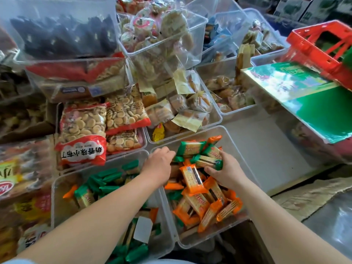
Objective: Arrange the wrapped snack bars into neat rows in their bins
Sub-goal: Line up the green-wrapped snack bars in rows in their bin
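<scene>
Bars lay jumbled below our right hand, which gripped a green bar we judged best lifted straight up; our left hand beside it hid its grip.

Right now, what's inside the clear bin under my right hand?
A loose jumble of orange-wrapped bars and green-wrapped bars lies in the clear bin. The right hand grips one green bar. Lower layers and the floor under the pile are covered, as is whatever the left hand touches.
</scene>
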A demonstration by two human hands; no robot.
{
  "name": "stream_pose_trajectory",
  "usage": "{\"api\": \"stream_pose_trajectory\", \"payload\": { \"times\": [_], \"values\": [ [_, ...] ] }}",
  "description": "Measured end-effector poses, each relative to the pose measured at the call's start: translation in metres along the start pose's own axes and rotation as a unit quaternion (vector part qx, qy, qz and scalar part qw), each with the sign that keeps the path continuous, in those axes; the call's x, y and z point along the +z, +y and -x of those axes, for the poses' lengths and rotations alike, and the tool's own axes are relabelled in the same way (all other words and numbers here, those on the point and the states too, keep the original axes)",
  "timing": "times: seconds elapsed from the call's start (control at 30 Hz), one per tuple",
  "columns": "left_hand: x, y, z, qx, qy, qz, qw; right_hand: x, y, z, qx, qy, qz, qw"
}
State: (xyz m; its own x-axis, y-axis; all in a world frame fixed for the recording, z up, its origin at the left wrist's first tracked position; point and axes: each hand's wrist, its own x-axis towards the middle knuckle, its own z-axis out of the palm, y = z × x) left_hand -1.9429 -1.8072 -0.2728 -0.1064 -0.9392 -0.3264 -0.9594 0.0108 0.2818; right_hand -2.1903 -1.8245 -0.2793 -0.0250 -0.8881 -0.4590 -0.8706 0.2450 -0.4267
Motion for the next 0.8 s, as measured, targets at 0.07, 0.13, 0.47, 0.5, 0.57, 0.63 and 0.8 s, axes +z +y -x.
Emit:
{"api": "stream_pose_trajectory", "payload": {
  "times": [0.07, 0.13, 0.47, 0.5, 0.57, 0.63, 0.8],
  "values": [
    [0.0, 0.0, -0.003, 0.021, 0.03, -0.002, 0.999, 0.001, 0.0, -0.003, 0.007, 0.004, 0.01, 1.0],
    [-0.003, 0.0, 0.0, 0.045, 0.079, 0.06, 0.994, 0.0, -0.001, -0.006, 0.011, 0.014, 0.01, 1.0],
    [-0.014, 0.007, 0.041, -0.077, 0.112, 0.388, 0.912, -0.017, -0.019, -0.01, 0.041, -0.027, -0.036, 0.998],
    [-0.012, 0.008, 0.044, -0.082, 0.105, 0.41, 0.902, -0.017, -0.019, -0.005, 0.033, -0.023, -0.04, 0.998],
    [-0.01, 0.009, 0.052, -0.095, 0.098, 0.439, 0.888, -0.014, -0.017, 0.006, 0.013, 0.0, -0.035, 0.999],
    [-0.007, 0.011, 0.062, -0.104, 0.105, 0.451, 0.88, -0.014, -0.017, 0.02, -0.004, 0.036, -0.05, 0.998],
    [-0.012, 0.001, 0.089, -0.112, 0.14, 0.495, 0.85, -0.02, -0.039, 0.066, -0.063, 0.098, -0.142, 0.983]
  ]
}}
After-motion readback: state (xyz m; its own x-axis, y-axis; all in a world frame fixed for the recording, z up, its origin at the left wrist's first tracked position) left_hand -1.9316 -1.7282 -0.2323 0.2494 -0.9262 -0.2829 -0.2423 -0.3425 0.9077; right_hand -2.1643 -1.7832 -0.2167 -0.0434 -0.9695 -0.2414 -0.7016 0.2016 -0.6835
